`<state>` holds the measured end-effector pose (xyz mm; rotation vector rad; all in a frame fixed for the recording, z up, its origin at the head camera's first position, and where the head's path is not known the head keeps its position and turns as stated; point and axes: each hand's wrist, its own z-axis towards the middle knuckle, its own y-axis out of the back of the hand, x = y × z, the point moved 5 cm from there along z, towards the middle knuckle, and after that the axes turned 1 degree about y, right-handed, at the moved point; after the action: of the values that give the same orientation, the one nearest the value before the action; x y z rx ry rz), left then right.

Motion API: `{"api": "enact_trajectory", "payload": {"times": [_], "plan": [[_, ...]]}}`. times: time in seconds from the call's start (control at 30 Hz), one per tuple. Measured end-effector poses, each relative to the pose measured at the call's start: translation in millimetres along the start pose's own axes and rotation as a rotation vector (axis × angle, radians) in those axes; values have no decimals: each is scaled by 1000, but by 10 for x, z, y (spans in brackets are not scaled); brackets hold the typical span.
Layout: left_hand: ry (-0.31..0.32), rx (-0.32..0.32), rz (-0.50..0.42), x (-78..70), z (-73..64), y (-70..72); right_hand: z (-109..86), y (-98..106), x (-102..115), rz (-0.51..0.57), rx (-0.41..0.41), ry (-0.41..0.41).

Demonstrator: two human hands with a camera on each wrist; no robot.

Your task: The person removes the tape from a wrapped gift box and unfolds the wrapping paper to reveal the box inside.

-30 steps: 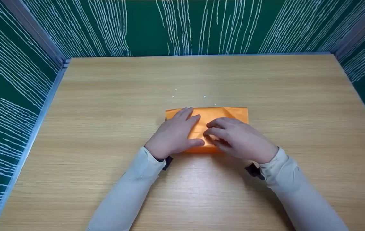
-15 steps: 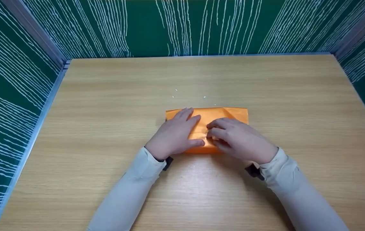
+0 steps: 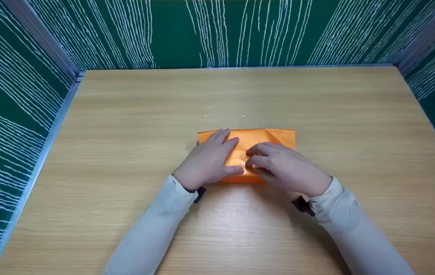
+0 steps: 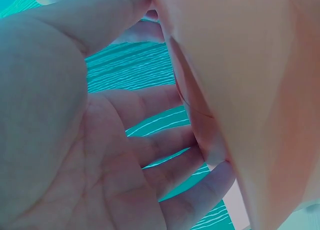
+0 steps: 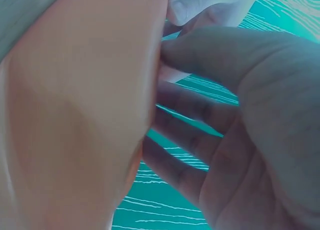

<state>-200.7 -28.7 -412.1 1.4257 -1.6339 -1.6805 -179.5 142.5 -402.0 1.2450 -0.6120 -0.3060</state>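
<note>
An orange paper-wrapped parcel (image 3: 255, 134) lies on the wooden table, a crease running across its upper face. My left hand (image 3: 208, 162) rests on its left part with spread fingers and the thumb out to the right. My right hand (image 3: 288, 168) touches the middle of the wrap near the crease, its fingers bent and apart from the thumb. Both wrist views show the near side of the orange parcel (image 4: 260, 104) with fingers and thumb against its upper face. Whatever is inside the paper is hidden.
Several tiny white scraps (image 3: 243, 115) lie on the table (image 3: 133, 126) beyond the parcel. Green panels (image 3: 175, 38) with white wavy lines stand along the back and both sides. A small black device (image 3: 303, 205) is worn under the right wrist.
My right fingertips have shifted slightly along the paper near the crease. The left hand and the parcel stay in place.
</note>
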Motion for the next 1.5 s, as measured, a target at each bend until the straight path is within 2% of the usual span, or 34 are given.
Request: {"api": "enact_trajectory", "payload": {"times": [0.4, 0.63, 0.77, 0.9, 1.03, 1.2, 1.5], "plan": [[10, -1, -1, -3, -12, -5, 25, -9, -6, 5, 33, -72], [9, 2, -8, -13, -16, 9, 13, -7, -12, -4, 32, -82], [9, 3, -6, -16, -13, 11, 8, -2, -7, -9, 29, -61], [-2, -3, 3, -16, -8, 13, 17, 2, 1, -8, 10, -17], [-3, -1, 6, -13, -3, 7, 22, 2, 5, -9, -2, -18], [0, -2, 0, -13, -7, 9, 28, -7, 18, -38, -42, -51], [5, -6, 17, -28, -9, 19, 83, -51, 48, -67, -150, -158]]}}
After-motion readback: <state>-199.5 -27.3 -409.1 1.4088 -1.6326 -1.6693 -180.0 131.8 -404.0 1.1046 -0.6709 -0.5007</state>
